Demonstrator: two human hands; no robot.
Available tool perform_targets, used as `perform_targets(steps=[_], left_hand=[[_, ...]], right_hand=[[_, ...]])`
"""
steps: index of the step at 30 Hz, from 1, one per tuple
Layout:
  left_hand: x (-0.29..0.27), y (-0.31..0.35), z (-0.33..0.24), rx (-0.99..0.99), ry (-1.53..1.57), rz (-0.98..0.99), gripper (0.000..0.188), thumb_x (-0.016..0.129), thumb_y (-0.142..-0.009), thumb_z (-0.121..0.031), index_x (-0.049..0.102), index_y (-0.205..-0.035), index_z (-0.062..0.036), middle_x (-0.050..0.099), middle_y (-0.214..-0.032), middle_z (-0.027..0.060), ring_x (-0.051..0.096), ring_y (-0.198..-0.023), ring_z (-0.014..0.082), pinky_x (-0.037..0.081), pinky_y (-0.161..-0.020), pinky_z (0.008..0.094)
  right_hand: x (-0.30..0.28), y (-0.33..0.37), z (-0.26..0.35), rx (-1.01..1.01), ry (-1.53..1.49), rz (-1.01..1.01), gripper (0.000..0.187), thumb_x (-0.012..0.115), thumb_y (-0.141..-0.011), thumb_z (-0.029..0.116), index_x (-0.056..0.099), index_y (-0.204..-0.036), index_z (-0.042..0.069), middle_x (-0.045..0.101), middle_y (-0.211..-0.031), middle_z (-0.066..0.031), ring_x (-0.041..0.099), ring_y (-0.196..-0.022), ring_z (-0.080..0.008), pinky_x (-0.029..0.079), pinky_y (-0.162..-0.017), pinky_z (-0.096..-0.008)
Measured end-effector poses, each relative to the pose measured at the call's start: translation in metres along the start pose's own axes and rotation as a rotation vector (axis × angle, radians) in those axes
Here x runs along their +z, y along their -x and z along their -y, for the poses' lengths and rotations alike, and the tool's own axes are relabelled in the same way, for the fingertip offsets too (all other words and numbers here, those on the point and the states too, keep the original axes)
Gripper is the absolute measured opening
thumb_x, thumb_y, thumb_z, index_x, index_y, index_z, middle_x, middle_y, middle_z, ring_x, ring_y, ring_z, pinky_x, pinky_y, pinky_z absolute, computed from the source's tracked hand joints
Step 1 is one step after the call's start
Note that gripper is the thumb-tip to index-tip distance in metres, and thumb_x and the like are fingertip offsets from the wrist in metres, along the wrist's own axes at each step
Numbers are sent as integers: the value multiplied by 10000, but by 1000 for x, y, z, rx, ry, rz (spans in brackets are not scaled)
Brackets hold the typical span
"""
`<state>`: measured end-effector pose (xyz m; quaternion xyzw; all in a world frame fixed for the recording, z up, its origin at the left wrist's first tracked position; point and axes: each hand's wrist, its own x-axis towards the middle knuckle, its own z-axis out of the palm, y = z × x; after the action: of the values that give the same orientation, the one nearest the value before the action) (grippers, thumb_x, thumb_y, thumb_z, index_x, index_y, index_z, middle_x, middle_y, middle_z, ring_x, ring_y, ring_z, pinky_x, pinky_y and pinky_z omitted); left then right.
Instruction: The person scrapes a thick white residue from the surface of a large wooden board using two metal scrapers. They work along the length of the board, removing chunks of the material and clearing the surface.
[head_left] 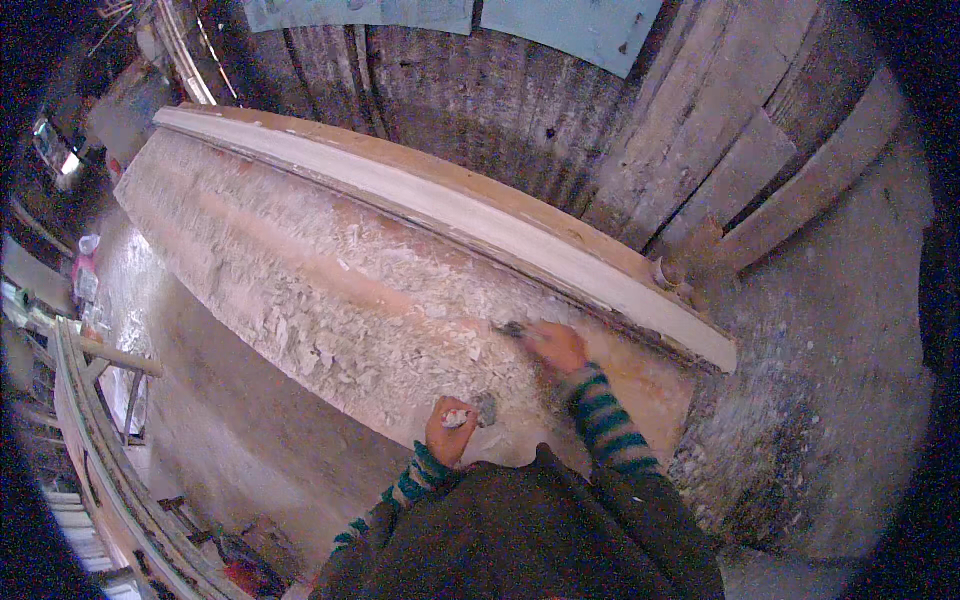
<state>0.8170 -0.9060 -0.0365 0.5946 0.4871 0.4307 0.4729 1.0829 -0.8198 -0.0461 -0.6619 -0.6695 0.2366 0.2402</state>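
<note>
Landmark: long pale beam [440,215]. Flake-littered table [652,390] lies on its near side; loose pale flakes [320,340] cover most of it, thinning toward the beam's right end. My right hand [560,347], just short of the beam toward that end, looks wrapped around a dark tool [512,329]; blurred, so exact grip unclear. My left hand [448,432], farther from the beam, is curled around a grey-bladed tool [486,409]; pale bit in its palm, handle or debris, can't tell.

Step reads as scraping. To do it well, I'd hold the right blade low and flat, take short overlapping strokes alongside the beam, and avoid nicking its lower edge. I'd leave the left hand on the side away from the beam, clear of the stroke, steadying or gathering flakes.
</note>
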Motion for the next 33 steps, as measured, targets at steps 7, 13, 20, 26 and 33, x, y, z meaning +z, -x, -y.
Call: perform_targets(steps=[7, 13, 20, 26, 33], left_hand=[[0, -3, 11, -64, 72, 12, 124, 673, -738, -27, 573, -803, -59, 550, -785, 83, 549, -759, 199, 432, -714, 296], [0, -6, 7, -39, -6, 35, 107, 668, -733, -24, 580, -782, -60, 553, -787, 75, 531, -759, 191, 416, -728, 295], [-1, -3, 10, -29, 49, 39, 127, 666, -711, 3, 576, -780, -56, 548, -784, 81, 532, -747, 198, 426, -714, 295], [1, -11, 4, 55, -35, 21, 135, 655, -712, 15, 559, -779, -51, 543, -772, 73, 528, -734, 192, 425, -712, 287], [-3, -7, 15, -4, 1, -10, 126, 649, -729, 11, 550, -777, -50, 529, -783, 66, 527, -750, 168, 423, -707, 275]], right_hand=[[0, -51, 86, 141, 146, 161, 428, 618, -743, 485, 622, -877, 79, 636, -801, -169, 610, -762, -364, 466, -662, -461], [-81, 74, -22, 294, 207, 19, 414, 617, -749, 428, 661, -946, 67, 647, -873, -169, 613, -819, -338, 474, -731, -421], [-82, 90, -99, 404, 94, -42, 441, 627, -750, 439, 667, -959, 53, 657, -924, -157, 622, -865, -306, 479, -779, -389], [18, -39, 1, 41, 3, 9, 410, 605, -741, 460, 642, -949, 108, 645, -858, -159, 613, -816, -350, 481, -717, -437], [-49, -30, 106, 135, 199, 319, 380, 606, -721, 494, 635, -863, 142, 643, -761, -141, 613, -751, -363, 475, -669, -455]])
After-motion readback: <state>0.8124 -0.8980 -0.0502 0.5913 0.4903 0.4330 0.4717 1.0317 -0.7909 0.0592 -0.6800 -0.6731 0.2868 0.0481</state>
